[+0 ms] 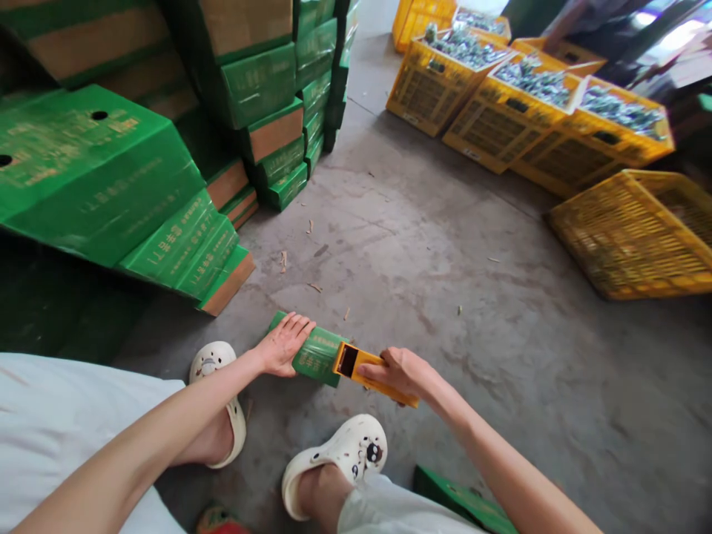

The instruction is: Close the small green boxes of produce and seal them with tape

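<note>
A small green cardboard box (320,356) with pale printed lettering lies on the floor between my feet. My left hand (285,345) rests on its left part, fingers stretched out flat across the top. In my right hand (401,371) is an orange handheld tool (378,376) with a dark rectangular opening near its front. The fingers and thumb are wrapped around its body. Its front end meets the box's right end; whether it presses on the cardboard I cannot tell. The tool's exact kind is not clear.
Green cartons (259,85) are stacked at the upper left, with more green boxes (94,163) at the left. Yellow crates (478,122) of small wrapped items stand at the upper right, near another person's arm. A tilted yellow crate (628,237) lies closer. Scraps (283,261) dot the floor.
</note>
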`<move>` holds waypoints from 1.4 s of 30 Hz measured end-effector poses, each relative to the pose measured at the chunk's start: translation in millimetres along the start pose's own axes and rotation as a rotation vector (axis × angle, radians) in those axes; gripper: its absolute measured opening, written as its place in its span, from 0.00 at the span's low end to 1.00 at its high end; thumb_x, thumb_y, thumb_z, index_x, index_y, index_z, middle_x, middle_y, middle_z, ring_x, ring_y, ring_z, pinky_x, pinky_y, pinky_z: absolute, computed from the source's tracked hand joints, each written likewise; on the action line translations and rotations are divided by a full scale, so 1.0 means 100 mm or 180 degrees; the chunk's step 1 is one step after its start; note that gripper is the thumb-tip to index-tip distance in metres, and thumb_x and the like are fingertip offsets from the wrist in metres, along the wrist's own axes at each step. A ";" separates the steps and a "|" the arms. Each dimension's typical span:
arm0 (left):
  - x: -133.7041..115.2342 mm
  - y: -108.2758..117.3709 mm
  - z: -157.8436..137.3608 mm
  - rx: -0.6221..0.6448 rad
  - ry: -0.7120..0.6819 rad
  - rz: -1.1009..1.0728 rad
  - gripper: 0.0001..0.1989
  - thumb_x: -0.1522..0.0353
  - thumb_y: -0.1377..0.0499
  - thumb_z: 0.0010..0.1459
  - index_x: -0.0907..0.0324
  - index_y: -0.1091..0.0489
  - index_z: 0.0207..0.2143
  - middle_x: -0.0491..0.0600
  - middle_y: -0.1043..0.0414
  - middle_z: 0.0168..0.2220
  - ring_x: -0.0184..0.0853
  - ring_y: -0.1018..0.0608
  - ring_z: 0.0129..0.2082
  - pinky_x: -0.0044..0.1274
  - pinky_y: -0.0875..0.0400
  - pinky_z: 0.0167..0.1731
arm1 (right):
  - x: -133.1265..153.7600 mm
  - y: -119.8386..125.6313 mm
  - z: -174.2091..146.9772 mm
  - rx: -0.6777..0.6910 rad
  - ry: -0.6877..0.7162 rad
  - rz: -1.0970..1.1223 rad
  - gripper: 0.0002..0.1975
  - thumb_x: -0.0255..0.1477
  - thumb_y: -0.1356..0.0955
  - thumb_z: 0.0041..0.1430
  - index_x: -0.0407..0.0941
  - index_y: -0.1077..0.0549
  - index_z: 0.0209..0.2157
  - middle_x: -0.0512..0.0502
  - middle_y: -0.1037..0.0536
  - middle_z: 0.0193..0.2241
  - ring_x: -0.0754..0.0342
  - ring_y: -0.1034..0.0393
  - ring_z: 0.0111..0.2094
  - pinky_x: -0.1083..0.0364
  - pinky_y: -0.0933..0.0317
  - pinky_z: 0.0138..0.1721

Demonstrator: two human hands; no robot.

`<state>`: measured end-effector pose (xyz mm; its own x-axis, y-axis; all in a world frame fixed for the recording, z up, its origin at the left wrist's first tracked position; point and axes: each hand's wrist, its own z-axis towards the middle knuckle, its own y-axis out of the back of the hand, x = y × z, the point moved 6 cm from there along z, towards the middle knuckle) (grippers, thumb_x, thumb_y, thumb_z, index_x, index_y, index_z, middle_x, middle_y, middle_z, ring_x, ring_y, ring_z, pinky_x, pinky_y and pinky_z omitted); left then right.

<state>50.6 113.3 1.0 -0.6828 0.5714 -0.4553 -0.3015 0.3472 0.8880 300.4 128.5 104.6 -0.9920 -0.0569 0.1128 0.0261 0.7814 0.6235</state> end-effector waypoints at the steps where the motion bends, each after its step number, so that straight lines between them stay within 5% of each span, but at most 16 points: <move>1: 0.00 0.00 0.00 -0.0003 0.0014 -0.0030 0.55 0.59 0.35 0.42 0.69 0.48 0.71 0.68 0.42 0.66 0.60 0.42 0.68 0.44 0.63 0.72 | -0.04 -0.01 -0.02 0.0014 -0.0031 0.0007 0.32 0.57 0.34 0.62 0.41 0.18 0.34 0.39 0.19 0.26 0.51 0.24 0.27 0.58 0.45 0.25; 11: -0.03 0.01 0.04 0.0264 0.0144 0.0360 0.58 0.60 0.33 0.41 0.71 0.51 0.71 0.69 0.44 0.68 0.60 0.43 0.69 0.43 0.65 0.72 | 0.06 0.00 0.09 0.0052 -0.0238 -0.0149 0.31 0.56 0.33 0.61 0.41 0.17 0.41 0.34 0.16 0.34 0.44 0.20 0.35 0.57 0.38 0.29; 18: -0.63 -0.29 0.32 0.0397 0.0272 0.0555 0.57 0.59 0.35 0.47 0.71 0.57 0.74 0.68 0.50 0.72 0.58 0.49 0.72 0.47 0.73 0.71 | 0.10 0.01 0.08 0.0255 -0.0292 -0.0210 0.31 0.53 0.30 0.59 0.41 0.18 0.48 0.32 0.16 0.39 0.41 0.19 0.41 0.54 0.32 0.37; 23: -0.68 -0.37 0.36 0.0342 0.0206 0.0506 0.56 0.57 0.37 0.49 0.71 0.56 0.74 0.68 0.48 0.71 0.57 0.47 0.71 0.45 0.71 0.71 | 0.03 -0.02 0.00 0.0308 -0.0031 -0.0088 0.30 0.53 0.33 0.61 0.40 0.17 0.43 0.35 0.16 0.34 0.45 0.20 0.35 0.57 0.37 0.30; 31: -0.64 -0.35 0.33 0.0416 0.0192 0.0489 0.55 0.62 0.38 0.49 0.72 0.58 0.74 0.69 0.49 0.72 0.57 0.48 0.72 0.45 0.71 0.71 | -0.77 0.00 -0.29 0.0529 -0.0334 0.0282 0.29 0.56 0.33 0.58 0.41 0.21 0.32 0.42 0.21 0.26 0.52 0.28 0.23 0.56 0.44 0.23; 42: -0.65 -0.35 0.32 0.0385 0.0190 0.0491 0.57 0.63 0.37 0.47 0.71 0.58 0.74 0.68 0.49 0.72 0.57 0.47 0.72 0.45 0.72 0.71 | -0.65 -0.21 0.11 0.0271 -0.0531 0.0158 0.22 0.51 0.26 0.52 0.44 0.19 0.27 0.37 0.19 0.25 0.40 0.20 0.31 0.53 0.35 0.28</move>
<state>126.6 87.5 -2.2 -0.7541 0.5809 -0.3066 -0.1106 0.3478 0.9310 362.5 122.9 75.4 -0.9967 0.0812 0.0076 0.0719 0.8309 0.5517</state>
